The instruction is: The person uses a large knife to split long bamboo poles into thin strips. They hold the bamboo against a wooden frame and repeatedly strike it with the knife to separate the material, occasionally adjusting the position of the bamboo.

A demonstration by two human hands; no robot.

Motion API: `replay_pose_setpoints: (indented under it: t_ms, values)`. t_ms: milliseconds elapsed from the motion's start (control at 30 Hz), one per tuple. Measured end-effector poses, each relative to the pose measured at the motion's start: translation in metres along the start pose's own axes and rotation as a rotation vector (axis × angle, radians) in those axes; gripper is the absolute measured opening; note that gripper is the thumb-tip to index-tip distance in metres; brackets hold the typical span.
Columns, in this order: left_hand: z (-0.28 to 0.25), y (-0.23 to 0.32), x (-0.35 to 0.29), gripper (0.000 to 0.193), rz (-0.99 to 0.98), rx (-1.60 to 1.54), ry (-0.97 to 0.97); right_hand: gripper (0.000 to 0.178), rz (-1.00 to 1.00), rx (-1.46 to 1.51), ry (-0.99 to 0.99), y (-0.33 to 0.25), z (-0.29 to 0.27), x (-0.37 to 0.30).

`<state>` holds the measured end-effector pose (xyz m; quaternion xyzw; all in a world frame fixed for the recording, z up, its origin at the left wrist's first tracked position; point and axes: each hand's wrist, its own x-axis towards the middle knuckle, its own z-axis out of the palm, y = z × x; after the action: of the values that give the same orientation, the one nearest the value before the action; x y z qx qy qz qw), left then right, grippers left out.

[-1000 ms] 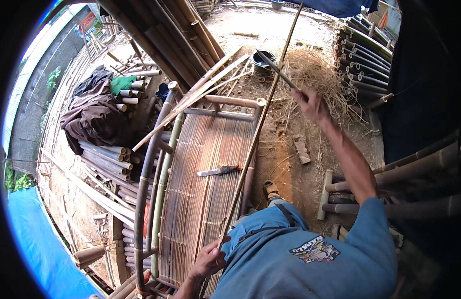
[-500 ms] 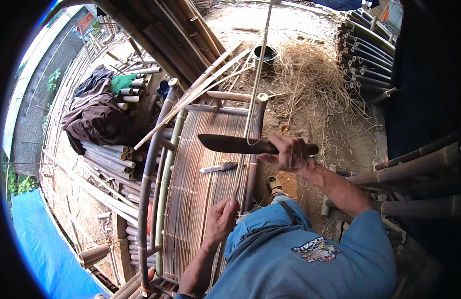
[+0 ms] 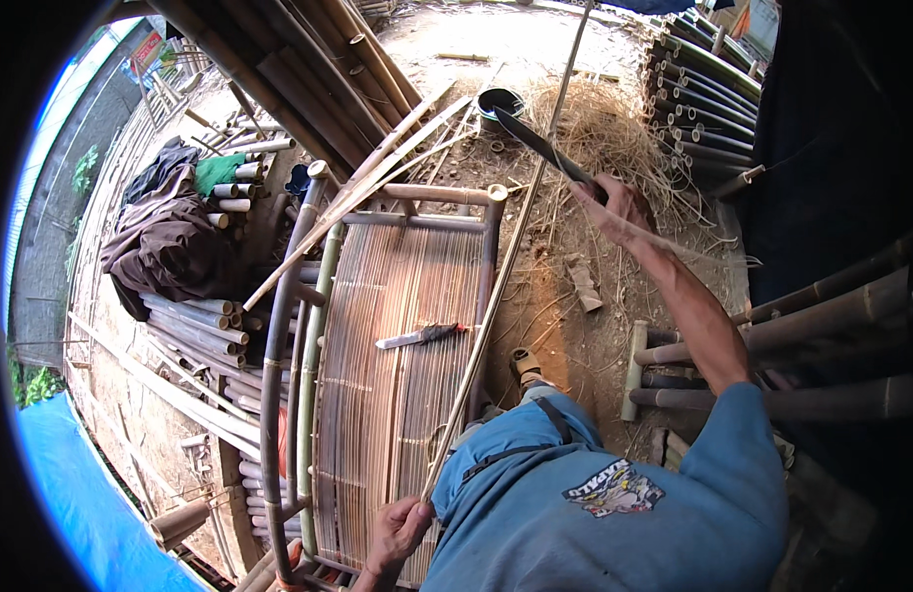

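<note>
Floor (image 3: 575, 242) is strewn with shavings (image 3: 607, 123) beyond right fingers (image 3: 620, 194) wrapped round a machete (image 3: 565, 166); a bamboo strip (image 3: 507, 261) is pinched by left fingers (image 3: 415, 512), presumably for steadiness.

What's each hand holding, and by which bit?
The right hand holds a big knife by its handle; the left hand grips a long thin strip by the part low in the picture.

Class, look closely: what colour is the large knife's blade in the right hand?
The blade is dark, almost black; it shows best in the head view.
</note>
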<state>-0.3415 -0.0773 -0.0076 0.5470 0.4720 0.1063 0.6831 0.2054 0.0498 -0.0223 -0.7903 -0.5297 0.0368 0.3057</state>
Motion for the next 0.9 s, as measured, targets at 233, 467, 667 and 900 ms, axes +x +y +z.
replay_pose_setpoints:
  t_ms: [233, 467, 667, 900]
  values:
    - [0.002, 0.018, 0.013, 0.025, 0.206, 0.363, 0.117, 0.056, -0.534, -0.033, -0.05, 0.001, 0.024, -0.005]
    - [0.002, -0.005, 0.009, 0.026, 0.175, 0.376, 0.157, 0.057, -0.096, 0.136, -0.026, -0.012, 0.022, -0.015]
    - [0.008, 0.02, 0.013, 0.027, 0.093, 0.331, 0.072, 0.049, -0.574, -0.235, -0.237, -0.004, 0.034, -0.017]
    - [0.002, 0.006, 0.014, 0.027, -0.016, 0.109, 0.035, 0.062, 0.173, 0.318, -0.103, -0.007, 0.031, -0.006]
